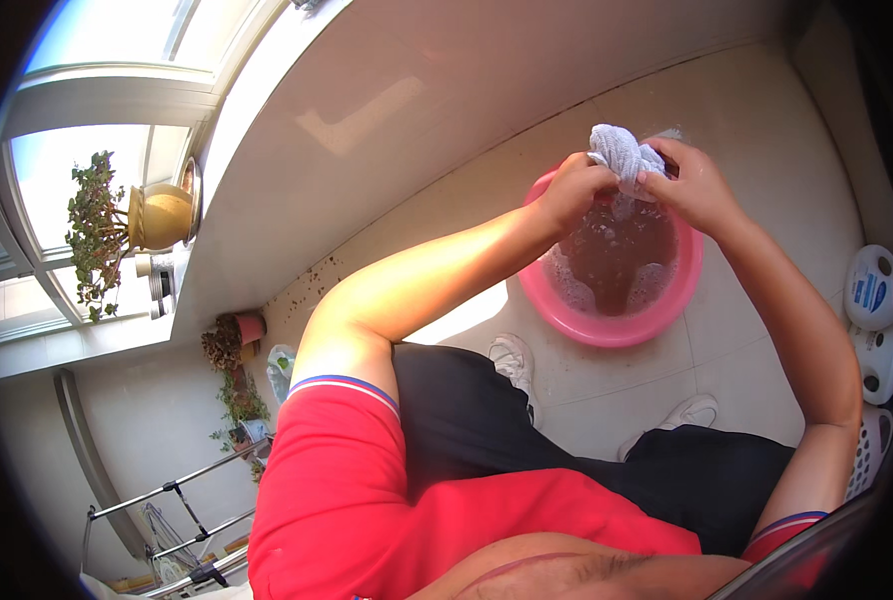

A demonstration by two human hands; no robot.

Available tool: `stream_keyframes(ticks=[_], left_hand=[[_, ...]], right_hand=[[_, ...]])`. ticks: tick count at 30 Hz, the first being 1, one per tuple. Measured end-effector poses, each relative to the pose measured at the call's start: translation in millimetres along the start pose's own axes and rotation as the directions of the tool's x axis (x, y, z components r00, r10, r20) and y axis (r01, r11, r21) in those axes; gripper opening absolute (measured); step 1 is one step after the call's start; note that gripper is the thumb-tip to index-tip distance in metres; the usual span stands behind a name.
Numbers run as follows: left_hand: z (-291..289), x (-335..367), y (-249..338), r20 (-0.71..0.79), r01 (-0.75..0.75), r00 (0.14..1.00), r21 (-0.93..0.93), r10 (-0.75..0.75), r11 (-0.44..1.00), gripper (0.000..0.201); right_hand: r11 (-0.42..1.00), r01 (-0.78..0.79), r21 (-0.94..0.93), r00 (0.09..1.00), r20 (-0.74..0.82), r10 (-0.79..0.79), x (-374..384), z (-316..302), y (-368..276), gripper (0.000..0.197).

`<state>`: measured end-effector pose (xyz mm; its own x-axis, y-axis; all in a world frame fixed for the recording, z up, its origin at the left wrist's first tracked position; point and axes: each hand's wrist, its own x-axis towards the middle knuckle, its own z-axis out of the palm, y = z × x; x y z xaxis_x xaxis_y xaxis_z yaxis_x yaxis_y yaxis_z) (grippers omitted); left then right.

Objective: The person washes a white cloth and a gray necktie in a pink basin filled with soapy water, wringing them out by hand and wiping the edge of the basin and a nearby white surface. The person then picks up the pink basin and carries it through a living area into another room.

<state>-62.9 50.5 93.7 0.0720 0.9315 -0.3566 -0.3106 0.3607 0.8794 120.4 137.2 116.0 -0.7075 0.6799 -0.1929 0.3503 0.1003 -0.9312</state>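
Note:
A wet, bunched light grey-white ribbed cloth (619, 152) is held up between my two hands, over the far part of a pink basin (611, 335). My left hand (577, 188) grips its left side, the fingers closed around it. On the other side my right hand (697, 185) has its thumb and fingers closed on the cloth. Cloudy brown water (622, 255) with white suds stands in the basin below. Whether the bundle is a towel or a garment cannot be made out.
White bottles (872, 290) and a perforated white basket (869, 450) line the right edge. A potted plant in a yellow pot (162, 217) stands on the window sill at left. More plants (239, 400) and a metal rack (182, 525) are at lower left. My shoes (512, 362) flank the near floor.

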Motion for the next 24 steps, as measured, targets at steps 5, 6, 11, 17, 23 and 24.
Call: stream_keyframes(ticks=[5, 6, 11, 17, 23, 24], left_hand=[[25, 11, 7, -0.058, -0.118, 0.983, 0.535, 0.176, 0.836, 0.047], [31, 11, 8, -0.057, -0.14, 0.978, 0.529, 0.2, 0.837, 0.055], [17, 16, 14, -0.09, -0.221, 0.948, 0.501, 0.305, 0.836, 0.056], [32, 14, 20, 0.013, -0.269, 0.948, 0.563, 0.317, 0.781, 0.057], [41, 20, 32, 0.047, -0.327, 0.933, 0.521, 0.356, 0.789, 0.055], [39, 23, 33, 0.052, -0.33, 0.933, 0.518, 0.355, 0.79, 0.055]], right_hand=[[1.0, 0.029, -0.005, 0.999, -0.012, -0.029, -4, -24, 31, 0.034], [1.0, 0.018, 0.021, 1.0, 0.022, -0.019, -4, -36, 39, 0.032], [0.894, -0.15, 0.422, 0.986, 0.128, 0.105, -12, -37, -4, 0.047], [0.878, -0.151, 0.454, 0.978, 0.196, 0.067, -24, -36, -5, 0.05], [0.88, -0.119, 0.459, 0.993, 0.075, 0.096, -23, -72, 17, 0.049], [0.826, -0.115, 0.552, 0.992, 0.02, 0.125, -22, -76, 19, 0.049]])
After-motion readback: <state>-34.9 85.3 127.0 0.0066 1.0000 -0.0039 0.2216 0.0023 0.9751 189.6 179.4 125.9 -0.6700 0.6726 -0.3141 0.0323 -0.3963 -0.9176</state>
